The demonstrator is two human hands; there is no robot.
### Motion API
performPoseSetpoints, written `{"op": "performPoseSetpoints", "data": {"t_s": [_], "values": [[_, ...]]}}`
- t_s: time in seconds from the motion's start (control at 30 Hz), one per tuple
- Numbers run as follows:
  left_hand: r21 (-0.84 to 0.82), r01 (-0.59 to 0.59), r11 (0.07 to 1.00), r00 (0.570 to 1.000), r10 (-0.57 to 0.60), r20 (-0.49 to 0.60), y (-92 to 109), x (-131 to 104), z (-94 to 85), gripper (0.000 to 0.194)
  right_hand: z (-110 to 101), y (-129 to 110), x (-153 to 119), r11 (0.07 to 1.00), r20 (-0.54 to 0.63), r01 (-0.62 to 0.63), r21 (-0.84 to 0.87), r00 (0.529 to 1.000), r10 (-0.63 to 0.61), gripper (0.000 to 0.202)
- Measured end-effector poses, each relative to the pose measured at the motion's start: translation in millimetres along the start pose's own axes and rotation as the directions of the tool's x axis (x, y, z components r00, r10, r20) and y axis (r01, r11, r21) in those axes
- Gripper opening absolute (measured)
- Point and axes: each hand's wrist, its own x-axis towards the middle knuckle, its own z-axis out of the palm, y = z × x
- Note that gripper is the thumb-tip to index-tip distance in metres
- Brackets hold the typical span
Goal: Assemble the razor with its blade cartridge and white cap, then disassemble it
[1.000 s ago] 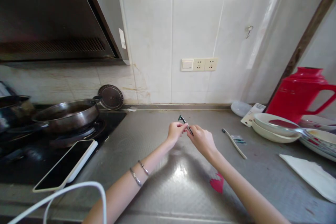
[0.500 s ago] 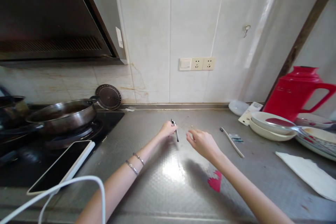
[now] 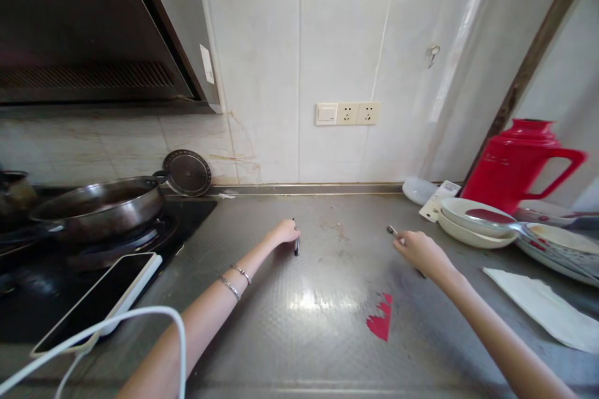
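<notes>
At the middle of the steel counter, my left hand (image 3: pixel 284 232) is closed around a slim black-and-silver, pen-like object (image 3: pixel 296 245). Its lower end points toward me, and its middle is hidden by the fingers. To the right, my right hand (image 3: pixel 421 250) pinches a toothbrush (image 3: pixel 391 230) near its head. The head shows beyond the fingertips, while most of the handle is covered by the hand. Between my forearms lies a torn pink-red scrap (image 3: pixel 380 319), flat on the counter.
At left are a pan (image 3: pixel 103 207) on the stove and a phone (image 3: pixel 96 305) with a white cable (image 3: pixel 140 310). On the right stand a red thermos jug (image 3: pixel 510 165), stacked bowls (image 3: pixel 472 234), plates (image 3: pixel 561 259) and a white paper sheet (image 3: pixel 543 308). A brownish smear (image 3: pixel 339 230) marks the counter.
My right hand has moved right from the middle of the counter and closed on the toothbrush. My left hand still holds the pen-like object, shifted slightly left in view.
</notes>
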Motion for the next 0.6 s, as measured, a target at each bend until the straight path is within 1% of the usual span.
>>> {"op": "performPoseSetpoints", "data": {"t_s": [0.13, 0.23, 0.3, 0.4, 0.5, 0.6], "values": [[0.026, 0.02, 0.999, 1.0, -0.02, -0.015, 1.5, -5.0, 0.8, 0.032, 11.8, 33.9, 4.7, 0.999, 0.058, -0.037, 0.005, 0.998, 0.036, 0.025], [0.034, 0.04, 0.999, 0.998, -0.038, -0.048, 3.3, -11.5, 0.4, 0.036, 17.8, 47.9, 6.6, 0.998, 0.131, -0.052, 0.022, 0.99, 0.049, 0.027], [0.037, 0.051, 0.998, 0.996, -0.049, -0.074, 4.3, -16.7, -0.1, 0.04, 20.7, 51.9, 7.0, 0.997, 0.173, -0.07, 0.03, 0.983, 0.064, 0.027], [0.041, 0.077, 0.996, 0.992, -0.072, -0.099, 5.7, -25.2, -0.2, 0.043, 25.6, 53.8, 8.1, 0.996, 0.197, -0.086, 0.031, 0.977, 0.078, 0.025], [0.042, 0.096, 0.994, 0.991, -0.092, -0.101, 7.5, -33.6, 1.0, 0.039, 31.7, 55.3, 10.4, 0.997, 0.202, -0.075, 0.034, 0.977, 0.066, 0.022], [0.036, 0.108, 0.994, 0.99, -0.104, -0.096, 10.3, -41.2, 2.5, 0.034, 35.9, 57.1, 12.4, 0.999, 0.188, -0.029, 0.041, 0.982, 0.021, 0.018]]}}
